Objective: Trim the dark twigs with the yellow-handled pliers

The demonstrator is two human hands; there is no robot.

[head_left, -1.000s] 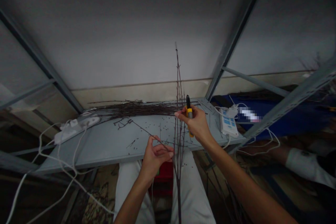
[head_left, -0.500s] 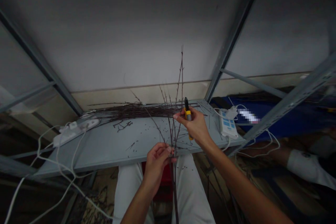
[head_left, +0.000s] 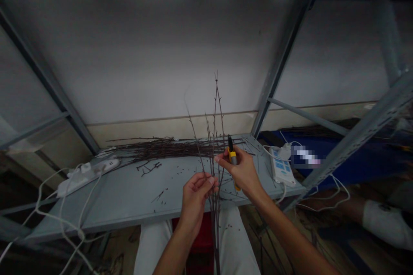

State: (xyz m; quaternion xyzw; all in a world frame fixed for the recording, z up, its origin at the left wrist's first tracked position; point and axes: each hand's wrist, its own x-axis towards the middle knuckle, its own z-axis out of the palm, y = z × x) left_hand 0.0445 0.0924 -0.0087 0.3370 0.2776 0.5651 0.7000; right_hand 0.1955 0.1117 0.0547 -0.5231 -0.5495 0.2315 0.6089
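Observation:
My left hand (head_left: pixel 195 193) pinches a thin, dark, branching twig (head_left: pixel 215 120) that stands upright in front of me, its stem running down between my knees. My right hand (head_left: pixel 242 172) is closed round a yellow-and-black cutter (head_left: pixel 232 157), whose tip points up beside the twig's side shoots. Both hands hover over the front edge of a grey metal shelf (head_left: pixel 129 197). A long pile of cut twigs (head_left: pixel 161 147) lies along the back of that shelf, with small chips scattered around it.
A white power strip (head_left: pixel 85 172) with trailing white cables lies at the shelf's left end, another power strip (head_left: pixel 282 166) with blue sockets at its right end. Slanted grey metal uprights frame the shelf. A red crate (head_left: pixel 200 240) sits below. Another person's sleeve (head_left: pixel 383 223) shows low right.
My left hand has slid up the twig toward my right hand. The view has tilted down a little, and the twig's side shoots have turned and spread.

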